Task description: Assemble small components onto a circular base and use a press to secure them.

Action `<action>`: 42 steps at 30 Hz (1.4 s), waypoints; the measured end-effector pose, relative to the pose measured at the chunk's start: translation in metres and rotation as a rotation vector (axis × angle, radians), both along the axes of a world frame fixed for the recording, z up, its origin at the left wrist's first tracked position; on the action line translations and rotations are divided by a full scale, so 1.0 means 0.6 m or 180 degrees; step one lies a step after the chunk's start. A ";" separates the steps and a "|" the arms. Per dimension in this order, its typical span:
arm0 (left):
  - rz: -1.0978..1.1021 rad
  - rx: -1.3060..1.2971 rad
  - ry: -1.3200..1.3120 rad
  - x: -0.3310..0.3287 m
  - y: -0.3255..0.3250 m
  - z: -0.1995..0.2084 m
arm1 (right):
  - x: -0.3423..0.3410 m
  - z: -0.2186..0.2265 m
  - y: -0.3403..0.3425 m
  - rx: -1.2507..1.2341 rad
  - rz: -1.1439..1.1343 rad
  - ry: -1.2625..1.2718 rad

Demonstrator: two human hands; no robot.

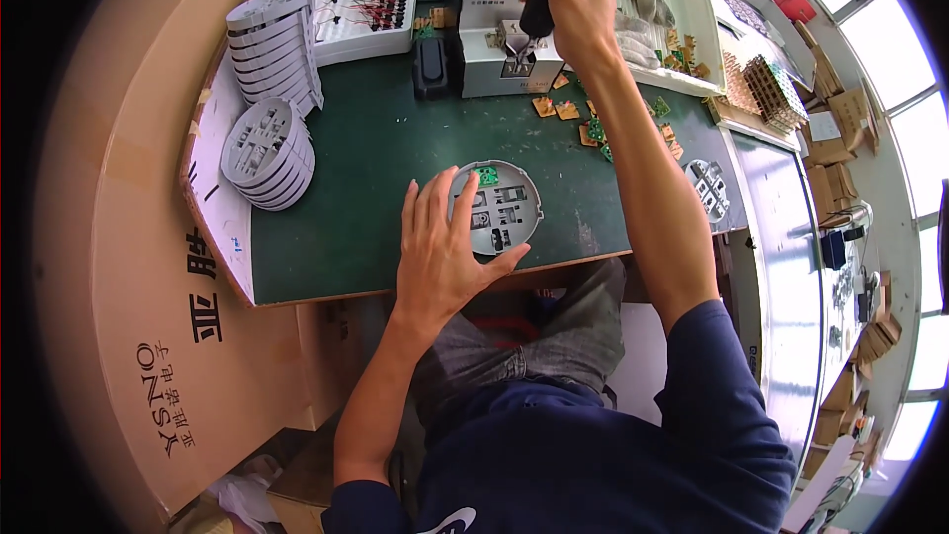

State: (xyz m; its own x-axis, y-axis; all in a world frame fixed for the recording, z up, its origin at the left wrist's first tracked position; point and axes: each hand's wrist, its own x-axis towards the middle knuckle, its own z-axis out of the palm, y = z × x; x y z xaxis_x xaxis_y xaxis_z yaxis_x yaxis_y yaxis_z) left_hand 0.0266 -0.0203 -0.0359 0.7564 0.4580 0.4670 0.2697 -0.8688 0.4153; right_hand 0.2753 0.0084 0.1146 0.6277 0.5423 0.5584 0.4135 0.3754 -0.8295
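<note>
My left hand [435,257] spans the left side of a round grey plastic housing [534,200] lying on the table. Its index finger reaches over the upper left of the housing and the thumb rests by the near rim; the other fingers stretch out beside it. A small green circuit board [487,176] sits in the far part of the housing. Farther away, my right hand [583,10] is wrapped round a black electric screwdriver [537,15]. The screwdriver points down, its tip end at the front opening of a grey box-shaped screw feeder [479,74].
Grey housings [267,153] stand stacked at the left, beside a white foam tray [366,20] of wired parts. Small circuit boards [565,111] lie scattered right of the feeder. Another grey part [708,188] lies near the right edge. A large cardboard sheet [148,237] borders the left.
</note>
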 end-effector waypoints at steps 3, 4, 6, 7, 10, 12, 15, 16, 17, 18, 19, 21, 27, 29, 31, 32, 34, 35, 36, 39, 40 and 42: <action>0.0036 0.0011 0.0025 0.001 0.001 -0.002 | -0.026 -0.013 -0.040 -0.0096 0.0406 0.0097; 0.0025 0.0016 0.0011 0.001 0.001 0.000 | -0.040 -0.019 -0.057 -0.0232 0.0682 0.0203; 0.0006 0.0031 -0.0012 0.002 0.001 0.001 | -0.075 -0.035 -0.075 -0.0134 0.0734 0.0152; 0.0010 0.0026 -0.0002 0.001 0.001 0.000 | -0.091 -0.043 -0.080 -0.0024 0.0782 0.0095; -0.0004 0.0046 -0.0005 0.002 0.003 0.001 | -0.102 -0.049 -0.087 0.0079 0.0819 0.0058; 0.0010 0.0075 0.0007 0.004 0.002 0.001 | -0.103 -0.049 -0.093 0.0064 0.0825 0.0099; 0.0036 0.0149 0.0041 -0.002 0.003 0.005 | -0.091 -0.039 -0.096 0.0046 0.0693 0.0134; -0.0043 -0.0176 -0.0066 -0.008 0.006 0.007 | -0.087 -0.034 -0.099 0.0036 0.0624 0.0146; -0.0119 -0.0500 -0.0166 -0.015 0.009 0.009 | -0.084 -0.027 -0.105 0.0068 0.0619 0.0171; -0.0200 -0.0817 -0.0260 -0.022 0.013 0.014 | -0.084 -0.015 -0.110 0.0068 0.0485 0.0256; -0.0209 -0.0781 -0.0222 -0.028 0.013 0.021 | -0.083 -0.004 -0.116 0.0068 0.0353 0.0347; -0.1090 -0.4037 -0.1771 -0.046 0.009 0.043 | -0.077 -0.004 -0.126 0.0112 0.0230 0.0491; -0.2355 -0.7243 -0.2770 -0.052 0.019 0.056 | -0.052 -0.041 -0.127 0.0082 0.0297 0.0314; -0.2338 -0.7550 -0.2890 -0.051 0.018 0.052 | -0.047 -0.047 -0.130 0.0041 0.0323 0.0324; -0.2328 -0.7709 -0.2939 -0.051 0.018 0.049 | -0.048 -0.047 -0.128 0.0036 0.0388 0.0251; -0.2332 -0.7757 -0.2947 -0.051 0.018 0.047 | -0.049 -0.045 -0.128 0.0028 0.0424 0.0207; -0.2337 -0.7849 -0.2970 -0.052 0.020 0.046 | -0.049 -0.043 -0.128 0.0053 0.0436 0.0211; -0.2335 -0.7849 -0.2968 -0.052 0.019 0.046 | -0.050 -0.042 -0.128 0.0076 0.0455 0.0212; -0.2285 -0.7799 -0.2965 -0.051 0.018 0.047 | -0.050 -0.043 -0.128 0.0105 0.0475 0.0226; -0.2175 -0.7690 -0.2964 -0.052 0.018 0.048 | -0.055 -0.037 -0.131 0.0056 0.0442 0.0306; -0.2206 -0.7698 -0.2959 -0.052 0.019 0.047 | -0.056 -0.037 -0.131 0.0028 0.0425 0.0337; -0.2282 -0.7727 -0.2931 -0.052 0.020 0.045 | -0.053 -0.041 -0.129 -0.0049 0.0415 0.0348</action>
